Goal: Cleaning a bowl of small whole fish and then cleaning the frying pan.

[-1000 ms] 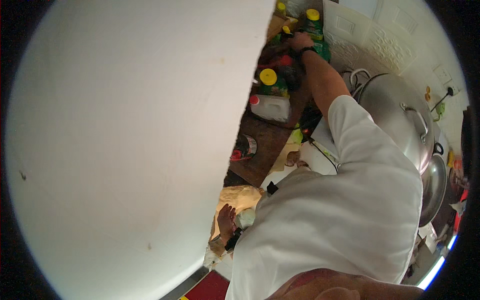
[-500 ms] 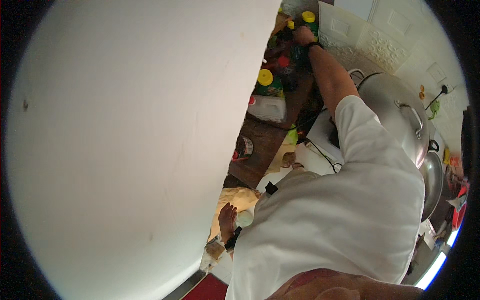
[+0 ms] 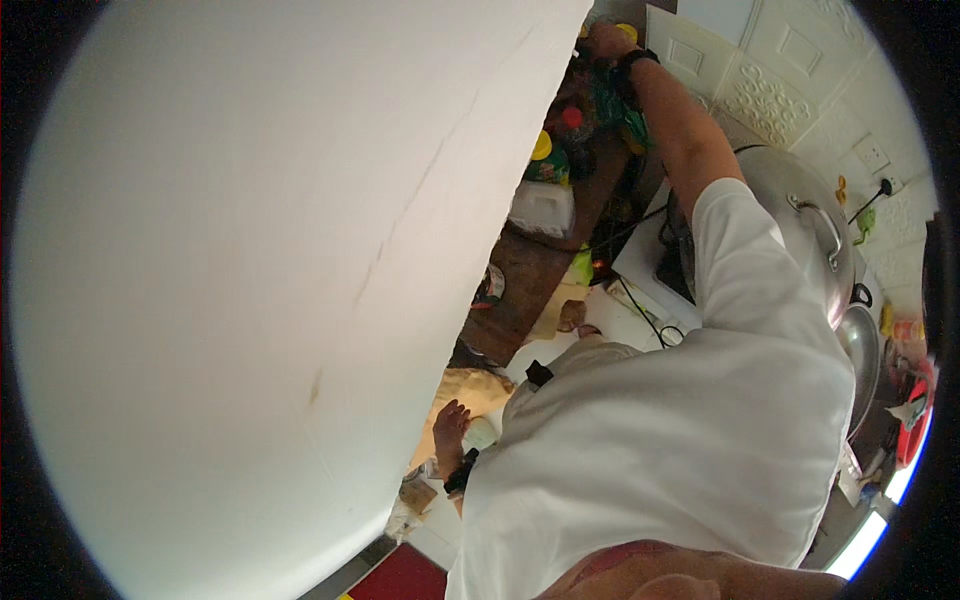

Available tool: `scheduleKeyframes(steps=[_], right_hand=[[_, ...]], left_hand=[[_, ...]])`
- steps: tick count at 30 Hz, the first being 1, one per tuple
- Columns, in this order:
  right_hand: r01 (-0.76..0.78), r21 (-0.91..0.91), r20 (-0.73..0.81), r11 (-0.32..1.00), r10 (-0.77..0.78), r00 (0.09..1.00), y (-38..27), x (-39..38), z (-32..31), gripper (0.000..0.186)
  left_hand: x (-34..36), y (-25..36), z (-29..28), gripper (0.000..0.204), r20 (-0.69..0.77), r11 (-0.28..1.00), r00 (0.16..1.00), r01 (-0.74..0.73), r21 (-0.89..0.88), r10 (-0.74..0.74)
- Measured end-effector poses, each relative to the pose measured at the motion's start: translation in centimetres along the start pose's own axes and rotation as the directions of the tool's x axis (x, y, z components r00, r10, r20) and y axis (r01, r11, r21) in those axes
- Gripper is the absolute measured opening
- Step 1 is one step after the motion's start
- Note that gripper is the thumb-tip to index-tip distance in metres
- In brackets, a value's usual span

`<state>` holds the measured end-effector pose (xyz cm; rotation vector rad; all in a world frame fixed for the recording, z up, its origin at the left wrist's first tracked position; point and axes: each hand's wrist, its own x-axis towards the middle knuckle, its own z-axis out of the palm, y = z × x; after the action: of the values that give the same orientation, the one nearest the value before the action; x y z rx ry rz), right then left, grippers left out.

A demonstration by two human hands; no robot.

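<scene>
My right hand point(image 3: 608, 42) reaches to the far end of a dark brown surface, among bottles. Its fingers are curled, and what they close on is hidden; a yellow cap point(image 3: 627, 32) shows right beside it. Just below hangs or leans something of shiny green plastic point(image 3: 612, 98), its kind unclear. Nearer stand a bottle with a red cap point(image 3: 571, 117), a green-labelled bottle with a yellow cap point(image 3: 541, 146) and a white plastic jug point(image 3: 543, 208). My left hand point(image 3: 451, 424) hangs low with loose fingers apart, holding nothing, near a pale round thing point(image 3: 480, 433).
A large white panel point(image 3: 280, 280) fills the left side. At right stand a big metal pot point(image 3: 775, 205) and a pan point(image 3: 860, 345). Cables point(image 3: 640, 300) run beside the brown surface point(image 3: 525, 285). A round jar point(image 3: 490, 287) lies partly behind the panel.
My right hand has moved slightly farther away, and more green plastic shows below it. The white panel now covers more of the yellow-capped bottle and jug. My left hand barely moved.
</scene>
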<state>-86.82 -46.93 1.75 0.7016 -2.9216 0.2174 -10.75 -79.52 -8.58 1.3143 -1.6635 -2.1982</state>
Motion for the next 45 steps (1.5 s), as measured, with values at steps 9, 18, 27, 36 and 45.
scheduleKeyframes(steps=[9, 18, 27, 36, 45], right_hand=[[-0.341, 0.07, -0.213, 0.937, 0.348, 0.913, 14.4, 5.2, 3.3, 0.023], [-0.002, -0.335, -0.001, 0.942, 0.002, 1.0, 1.8, 0.2, 2.0, 0.019], [-0.025, -0.167, -0.102, 0.986, 0.007, 0.995, -0.4, 0.2, -0.5, 0.022], [-0.142, -0.07, -0.218, 0.987, 0.124, 0.968, 1.7, -1.4, -3.8, 0.025], [-0.217, 0.118, -0.414, 0.969, 0.246, 0.876, -4.5, -3.3, -7.8, 0.028]], left_hand=[[6.2, 0.0, 2.3, 0.031, 0.211, 0.998, 0.977, -0.017, 0.065, 0.003], [1.5, 0.8, 2.3, 0.031, 0.121, 1.0, 0.992, 0.03, -0.002, -0.029], [4.6, -5.2, -1.5, 0.029, 0.101, 0.999, 0.994, 0.039, -0.003, -0.038], [3.7, -0.3, 3.6, 0.031, 0.17, 1.0, 0.985, -0.015, 0.019, 0.012], [3.7, 0.5, 3.2, 0.031, 0.248, 0.991, 0.968, -0.063, 0.117, 0.033]])
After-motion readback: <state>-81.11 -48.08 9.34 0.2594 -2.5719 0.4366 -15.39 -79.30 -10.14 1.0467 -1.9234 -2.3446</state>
